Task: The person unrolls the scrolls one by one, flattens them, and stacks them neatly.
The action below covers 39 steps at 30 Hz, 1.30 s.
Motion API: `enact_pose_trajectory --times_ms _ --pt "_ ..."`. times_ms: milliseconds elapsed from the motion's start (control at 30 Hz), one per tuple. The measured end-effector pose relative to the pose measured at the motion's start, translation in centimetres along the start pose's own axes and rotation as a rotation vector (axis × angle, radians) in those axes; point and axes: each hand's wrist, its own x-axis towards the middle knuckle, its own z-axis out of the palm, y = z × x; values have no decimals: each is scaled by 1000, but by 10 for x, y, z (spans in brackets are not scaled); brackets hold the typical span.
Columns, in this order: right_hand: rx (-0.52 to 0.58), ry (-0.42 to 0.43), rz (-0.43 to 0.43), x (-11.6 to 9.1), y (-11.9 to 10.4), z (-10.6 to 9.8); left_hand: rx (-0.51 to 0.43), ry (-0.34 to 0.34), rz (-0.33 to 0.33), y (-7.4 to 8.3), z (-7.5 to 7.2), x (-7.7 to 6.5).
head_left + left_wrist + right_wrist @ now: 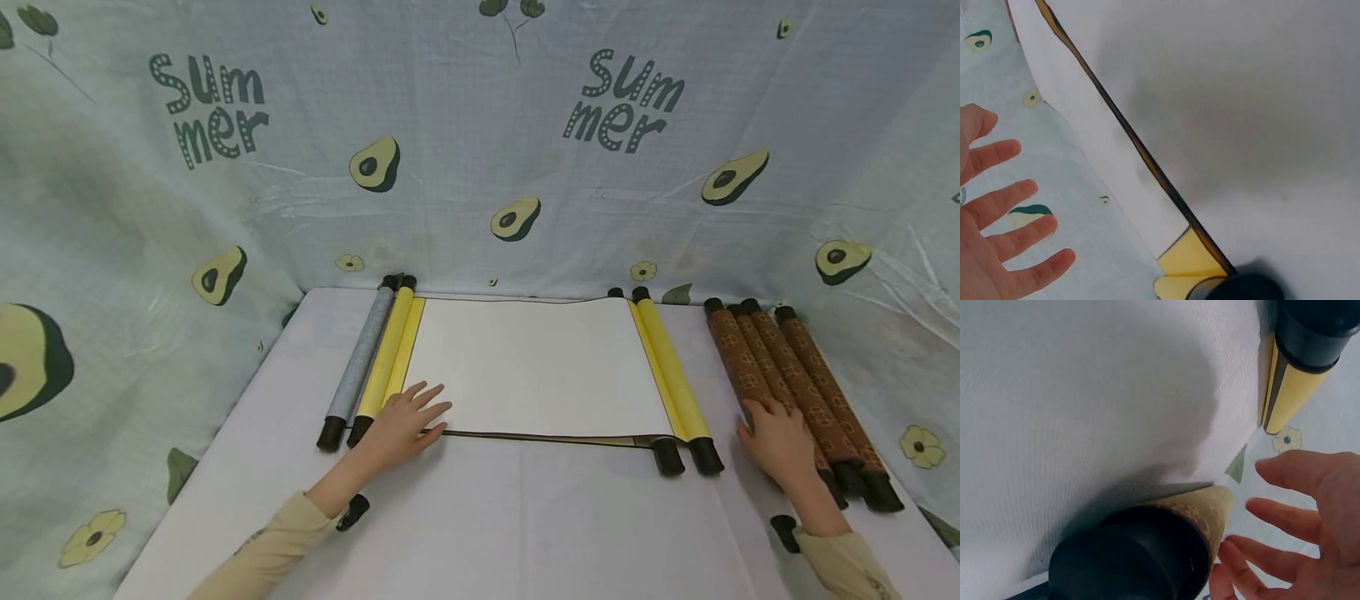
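A scroll lies unrolled on the table, its white sheet (pixel 532 367) running between yellow borders and yellow rolls with black end caps. My left hand (pixel 405 425) hovers by its near left corner with fingers spread, overlapping the left yellow roll (pixel 386 350). In the left wrist view those fingers (pixel 1022 275) hold nothing. At the right, my right hand (pixel 780 442) is at the leftmost brown patterned roll (pixel 738 350). Its fingers (pixel 1272 556) are loosely extended, some fingertips right at the roll's side (pixel 1213 506), not wrapped around it.
Several brown rolls (pixel 840 392) with black caps lie side by side at the table's right. A blue-grey roll (pixel 363 350) lies against the scroll's left side; another yellow roll (pixel 678 375) marks its right end. Avocado-printed cloth (pixel 450 150) walls the back and sides.
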Motion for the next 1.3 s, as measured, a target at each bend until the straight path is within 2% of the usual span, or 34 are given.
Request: enact_pose_trajectory --times_ms 200,333,533,767,1000,1300 --pt "-14 -69 22 3 5 -3 21 -16 82 13 2 -6" --pt "20 -96 51 1 9 -2 39 -18 116 22 0 -9" --pt "80 -144 119 -2 13 2 91 -56 169 34 -3 -13" --pt "71 -146 133 -3 18 1 108 -79 237 40 -2 -16" --pt "39 -148 111 -2 25 2 123 -100 245 41 -1 -18" --pt "103 -205 171 -1 24 1 130 -100 246 40 0 -20"
